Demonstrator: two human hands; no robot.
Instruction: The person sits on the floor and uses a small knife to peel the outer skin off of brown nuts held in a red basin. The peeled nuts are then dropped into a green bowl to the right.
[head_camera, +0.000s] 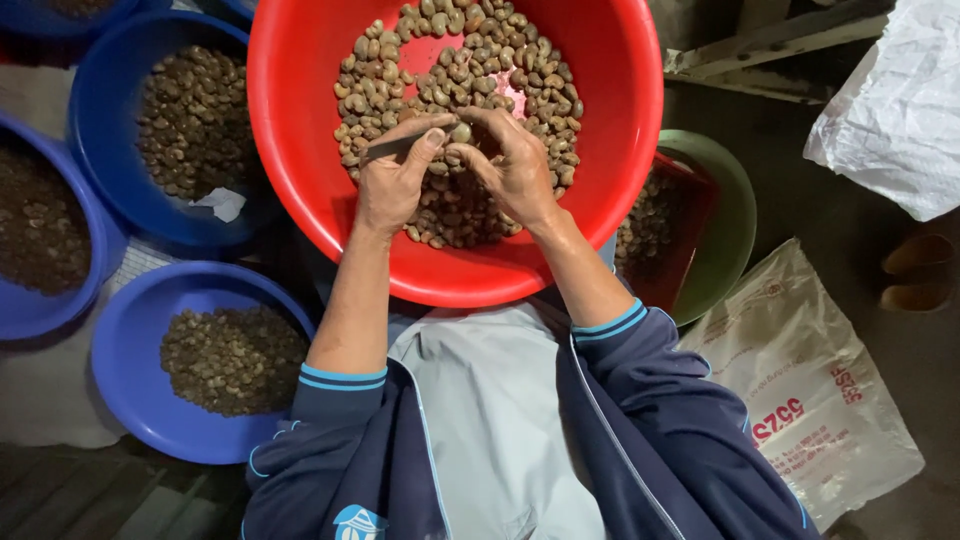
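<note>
Nearest, at six o'clock: dark blue jacket sleeves with light blue cuff stripes, over a pale grey lap cloth (500, 400).
Floor: dark ground; a printed white sack (800, 400) lies at four o'clock, a second white bag (900, 100) at two o'clock.
Red basin (300, 150): centre to twelve o'clock, on the lap, holding a heap of brownish nuts (450, 70).
Left hand (395, 175): closed around a slim dark tool (395, 146), its tip pointing toward the right hand.
Right hand (510, 160): fingertips pinching a single nut (461, 131), just above the heap, touching the tool's tip.
Blue basins: one (130, 370) at eight o'clock, another (100, 110) at ten o'clock, both holding darker nuts; more cut off at nine and eleven o'clock.
Green basin (735, 220): three o'clock, half hidden behind the red rim.
Hard to tell: the tool's blade, blurred.
</note>
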